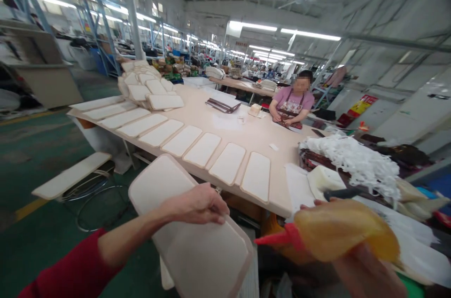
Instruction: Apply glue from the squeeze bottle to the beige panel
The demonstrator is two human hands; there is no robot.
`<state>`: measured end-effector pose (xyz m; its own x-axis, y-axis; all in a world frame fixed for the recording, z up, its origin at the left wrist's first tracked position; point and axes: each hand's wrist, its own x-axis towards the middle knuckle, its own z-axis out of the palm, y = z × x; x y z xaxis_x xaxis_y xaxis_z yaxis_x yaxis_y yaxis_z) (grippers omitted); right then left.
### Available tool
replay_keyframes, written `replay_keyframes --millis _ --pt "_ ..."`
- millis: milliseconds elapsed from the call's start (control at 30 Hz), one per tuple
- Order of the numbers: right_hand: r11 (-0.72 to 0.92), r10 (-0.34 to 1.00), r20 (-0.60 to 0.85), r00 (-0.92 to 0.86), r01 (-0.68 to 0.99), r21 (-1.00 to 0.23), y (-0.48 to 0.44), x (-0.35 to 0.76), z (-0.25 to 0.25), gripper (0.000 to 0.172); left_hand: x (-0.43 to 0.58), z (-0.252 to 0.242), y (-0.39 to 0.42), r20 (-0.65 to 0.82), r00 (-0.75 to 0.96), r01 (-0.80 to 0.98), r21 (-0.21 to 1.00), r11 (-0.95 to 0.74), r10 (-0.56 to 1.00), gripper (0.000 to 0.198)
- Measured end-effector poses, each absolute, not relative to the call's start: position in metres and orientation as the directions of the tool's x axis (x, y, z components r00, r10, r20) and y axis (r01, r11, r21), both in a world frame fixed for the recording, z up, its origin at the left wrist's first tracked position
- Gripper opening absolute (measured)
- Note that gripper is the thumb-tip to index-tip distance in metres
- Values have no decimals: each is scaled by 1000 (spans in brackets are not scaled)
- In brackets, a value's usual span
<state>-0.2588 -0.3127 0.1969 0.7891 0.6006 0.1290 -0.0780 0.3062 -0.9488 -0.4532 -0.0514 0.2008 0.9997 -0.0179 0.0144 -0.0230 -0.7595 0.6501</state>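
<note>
With my left hand [197, 204], fingers closed on its edge, I hold a white rounded panel [207, 251] tilted in front of the table's near side. It is a large flat piece with a pale beige border. My right hand [366, 265] is wrapped around a squeeze bottle [345, 227] of amber liquid, lying sideways. Its red nozzle points left, close to the panel's right edge; I cannot tell whether they touch. A row of similar white panels [227, 161] lies along the near edge of the table [192, 96].
A heap of panels [148, 84] stands at the table's far left. Across the table a co-worker [294, 100] handles dark red pieces. White strips [352, 157] are piled at the right beside a foam block [326, 180]. A stool [73, 176] stands at left.
</note>
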Motion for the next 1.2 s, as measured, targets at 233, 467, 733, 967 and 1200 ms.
replay_keyframes --millis 233,467,733,967,1200 --pt "380 753 123 647 -274 -883 -327 -283 259 71 -467 271 -94 -87 980 -66 703 -708 -177 17" --pt "376 839 208 502 -260 -889 -335 -287 272 71 -475 294 -124 -161 966 19 825 -565 -202 22" --pt "339 864 183 469 -274 -900 -343 -286 276 73 -479 298 -137 -177 969 77 878 -472 -173 28" --pt "358 863 207 461 -268 -894 -348 -299 283 66 -484 299 -132 -165 970 61 875 -480 -178 34" --pt "363 883 273 382 -187 -913 -351 -283 260 58 -496 299 -120 -155 982 88 873 -480 -103 50"
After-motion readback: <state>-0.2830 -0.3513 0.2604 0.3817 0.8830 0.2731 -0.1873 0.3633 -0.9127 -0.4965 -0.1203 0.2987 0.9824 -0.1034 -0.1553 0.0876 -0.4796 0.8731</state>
